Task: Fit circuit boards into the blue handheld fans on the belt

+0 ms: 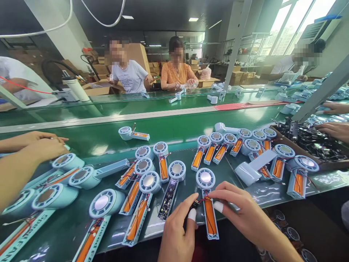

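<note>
Two bare hands: left, finger and thumb closed on a small dark board; right, fingers slightly parted at the thin wires, whether gripping we cannot tell. One fan unit, between them at the bench edge. Risks, we judge: a tug straining the wires; a nudge tipping the unit off. Obscured: most of the board, behind fingers; wire ends.

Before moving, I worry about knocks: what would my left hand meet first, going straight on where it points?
Your left hand would probably first meet the pale blue, round-headed plastic fan up and to its right; depth is unclear.
</note>
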Available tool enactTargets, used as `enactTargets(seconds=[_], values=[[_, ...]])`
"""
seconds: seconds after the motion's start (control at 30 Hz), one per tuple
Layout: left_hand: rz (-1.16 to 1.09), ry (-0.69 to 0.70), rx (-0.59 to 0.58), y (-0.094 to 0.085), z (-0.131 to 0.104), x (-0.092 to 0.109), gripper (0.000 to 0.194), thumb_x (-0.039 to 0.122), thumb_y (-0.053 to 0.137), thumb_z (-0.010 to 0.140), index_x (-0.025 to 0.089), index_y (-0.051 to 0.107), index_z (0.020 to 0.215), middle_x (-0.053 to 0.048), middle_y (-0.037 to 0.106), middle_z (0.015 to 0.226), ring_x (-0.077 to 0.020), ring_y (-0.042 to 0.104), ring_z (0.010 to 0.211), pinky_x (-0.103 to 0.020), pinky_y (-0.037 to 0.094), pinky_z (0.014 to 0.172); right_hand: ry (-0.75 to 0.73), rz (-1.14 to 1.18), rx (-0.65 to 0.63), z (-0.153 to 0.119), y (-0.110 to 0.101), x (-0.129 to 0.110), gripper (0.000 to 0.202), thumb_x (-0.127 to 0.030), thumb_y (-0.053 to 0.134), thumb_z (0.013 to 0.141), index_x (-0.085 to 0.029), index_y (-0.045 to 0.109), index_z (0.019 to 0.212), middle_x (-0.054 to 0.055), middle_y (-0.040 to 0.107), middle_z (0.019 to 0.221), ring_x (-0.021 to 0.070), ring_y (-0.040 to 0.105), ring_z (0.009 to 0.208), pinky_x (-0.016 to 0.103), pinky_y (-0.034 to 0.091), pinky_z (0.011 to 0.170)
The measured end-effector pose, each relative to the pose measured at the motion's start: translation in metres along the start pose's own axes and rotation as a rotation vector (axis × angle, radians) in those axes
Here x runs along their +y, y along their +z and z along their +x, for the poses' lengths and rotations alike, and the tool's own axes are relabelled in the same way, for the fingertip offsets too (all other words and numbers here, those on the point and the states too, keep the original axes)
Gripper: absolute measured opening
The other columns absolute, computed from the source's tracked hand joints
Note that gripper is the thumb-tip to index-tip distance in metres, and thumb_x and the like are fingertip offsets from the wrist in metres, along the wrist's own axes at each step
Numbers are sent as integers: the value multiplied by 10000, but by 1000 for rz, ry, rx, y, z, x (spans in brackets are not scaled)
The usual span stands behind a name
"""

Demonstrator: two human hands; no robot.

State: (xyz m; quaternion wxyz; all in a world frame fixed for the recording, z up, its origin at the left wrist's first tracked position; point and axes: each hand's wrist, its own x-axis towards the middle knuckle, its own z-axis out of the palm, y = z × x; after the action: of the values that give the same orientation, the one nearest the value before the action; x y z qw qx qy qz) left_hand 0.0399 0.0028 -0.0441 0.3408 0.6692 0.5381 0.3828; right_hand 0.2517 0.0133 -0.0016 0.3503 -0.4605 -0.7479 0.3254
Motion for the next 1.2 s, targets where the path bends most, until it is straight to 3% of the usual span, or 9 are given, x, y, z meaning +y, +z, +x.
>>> enactTargets(seconds=[0.1,0.2,0.3,0.43,0.57,0.77,0.9,1.03,1.2], values=[[45,91,-26,-2,2,6,484,143,411,935,321,641,1322,-38,741,1081,-185,728,1014,-285,587,892,-58,0,46,5,7,0,231,-162,543,994,-281,710,1100,10,643,969,126,634,844,214,511,761],[183,169,-67,-4,3,12,568,70,349,917,329,626,1340,-44,708,1012,-171,738,898,-263,596,783,-57,27,132,11,15,-2,185,-198,551,993,-251,725,1027,28,705,1006,154,675,925,234,529,831],[442,207,-97,-5,2,14,631,27,320,907,353,608,1363,-53,675,971,-179,736,761,-266,584,642,54,92,172,17,24,-4,178,-267,556,993,-240,732,1001,30,759,985,176,712,928,247,553,824],[642,267,-84,-6,-1,14,689,-24,307,877,345,597,1381,-69,680,1001,-184,735,737,-270,575,634,188,206,262,22,35,-8,179,-327,601,950,-212,704,1040,13,758,839,155,709,734,223,568,680],[529,255,-78,-6,-1,12,645,8,315,894,332,610,1368,-64,678,984,-164,729,716,-234,561,612,238,262,296,23,39,-11,171,-336,640,913,-197,727,962,28,759,833,171,723,760,234,587,700],[338,240,-18,-3,2,10,584,54,320,919,320,642,1327,-58,667,956,-166,719,740,-248,568,647,196,260,252,19,38,-10,211,-310,607,936,-224,769,1040,61,777,1023,210,729,931,296,586,836],[169,207,8,2,2,11,542,58,340,913,293,682,1262,-57,709,982,-169,739,833,-251,584,732,274,328,268,19,38,-10,214,-334,651,908,-195,734,1048,48,764,926,192,717,844,274,583,783],[83,89,128,7,-1,10,471,133,392,934,278,627,1315,-49,753,1158,-206,731,1057,-321,584,913,313,346,193,20,35,-14,171,-337,624,925,-197,722,940,33,744,908,181,691,847,269,555,786],[28,-70,179,7,-2,10,324,271,471,950,242,633,1229,-60,791,1059,-236,763,972,-357,612,851,133,81,166,21,33,-15,126,-181,552,918,-216,673,905,16,695,877,159,624,786,261,500,720]])
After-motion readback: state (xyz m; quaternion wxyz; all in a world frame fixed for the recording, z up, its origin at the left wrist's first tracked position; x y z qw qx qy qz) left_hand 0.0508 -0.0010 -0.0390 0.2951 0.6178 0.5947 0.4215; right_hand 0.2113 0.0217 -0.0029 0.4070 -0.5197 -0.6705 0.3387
